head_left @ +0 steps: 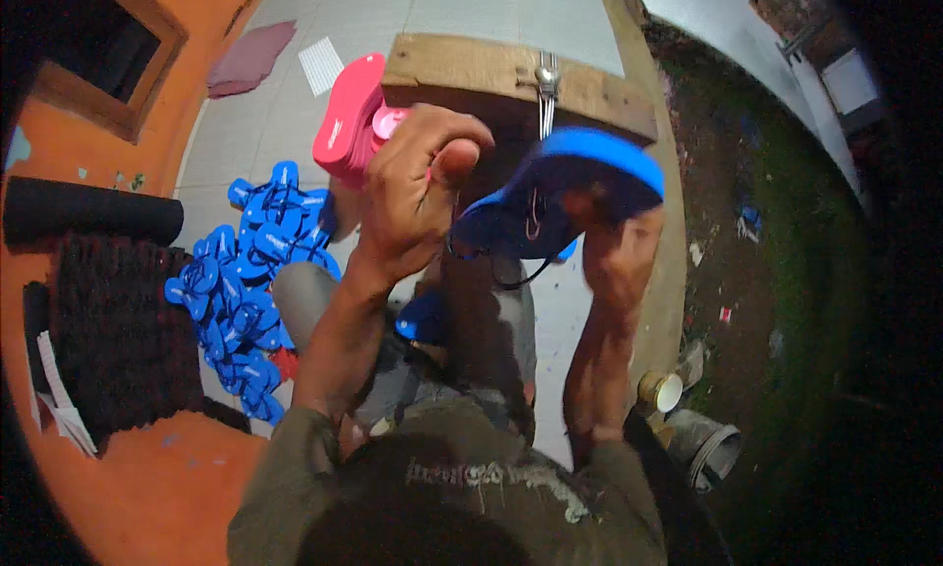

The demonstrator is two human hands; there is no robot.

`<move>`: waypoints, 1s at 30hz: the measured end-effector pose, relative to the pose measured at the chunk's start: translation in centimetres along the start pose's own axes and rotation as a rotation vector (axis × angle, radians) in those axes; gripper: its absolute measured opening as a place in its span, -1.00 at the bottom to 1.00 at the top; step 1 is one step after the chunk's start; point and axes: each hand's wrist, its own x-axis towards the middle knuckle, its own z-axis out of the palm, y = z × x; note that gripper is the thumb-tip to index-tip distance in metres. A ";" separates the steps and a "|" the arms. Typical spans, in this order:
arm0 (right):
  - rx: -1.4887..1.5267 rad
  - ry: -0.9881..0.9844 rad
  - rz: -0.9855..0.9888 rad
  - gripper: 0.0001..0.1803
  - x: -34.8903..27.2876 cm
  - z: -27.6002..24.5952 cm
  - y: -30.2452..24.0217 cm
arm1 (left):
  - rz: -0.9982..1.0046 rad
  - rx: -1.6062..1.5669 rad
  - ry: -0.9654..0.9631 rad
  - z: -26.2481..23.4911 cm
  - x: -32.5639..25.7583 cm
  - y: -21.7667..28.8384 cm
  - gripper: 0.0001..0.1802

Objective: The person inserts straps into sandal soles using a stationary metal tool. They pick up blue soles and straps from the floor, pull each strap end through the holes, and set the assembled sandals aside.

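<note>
My right hand (621, 252) grips a blue flip-flop (629, 168) from its right side, tilting the sole up in front of me. A thin looped metal wire (533, 215) shows against its dark underside. A black strap (530, 273) hangs in a curve below it. By the flip-flop's left end, my left hand (417, 188) is closed in a fist with the thumb on top. A thin line runs down beside those fingers, but what they hold is hidden.
A wooden beam (452, 65) with metal prongs (547, 80) lies just beyond my hands. Pink soles (344, 124) are stacked at its left. Many blue flip-flops (250, 262) lie heaped on the tiled floor at left. A pail (707, 448) stands at lower right.
</note>
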 end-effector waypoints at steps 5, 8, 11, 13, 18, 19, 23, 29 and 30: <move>-0.024 0.081 0.031 -0.80 -0.6 1.3 -1.3 | -0.263 -0.353 -0.122 3.0 0.6 2.0 -0.50; -0.151 0.116 -0.025 -0.81 0.2 1.6 -2.0 | -0.206 -0.172 -0.009 3.5 0.8 2.5 -0.50; -0.166 0.107 -0.094 -0.86 -2.2 2.4 -2.2 | -0.271 -0.059 -0.010 2.3 -0.7 4.2 -0.57; 0.218 -0.062 -0.071 -0.80 -4.9 1.9 0.0 | -0.229 -0.014 0.074 0.9 -4.4 4.8 -0.73; 0.664 -0.349 -0.250 -0.72 -5.0 1.1 4.1 | -0.231 -0.131 -0.022 0.7 -9.9 6.3 -0.76; 0.218 -0.207 -0.055 -0.76 -9.1 0.6 1.9 | -0.292 -0.146 -0.024 0.2 -10.1 5.6 -0.76; 0.000 0.063 0.277 -0.69 -10.7 0.9 0.3 | -0.478 -0.275 -0.172 -0.1 -10.5 4.7 -0.69; -0.264 -0.002 0.231 -0.84 -9.8 0.8 2.9 | -0.716 -0.492 -0.127 1.0 -11.6 0.3 -0.63; -0.225 0.070 0.273 -0.86 -9.7 0.6 2.9 | -0.643 -0.430 -0.147 0.4 -11.4 -0.6 -0.61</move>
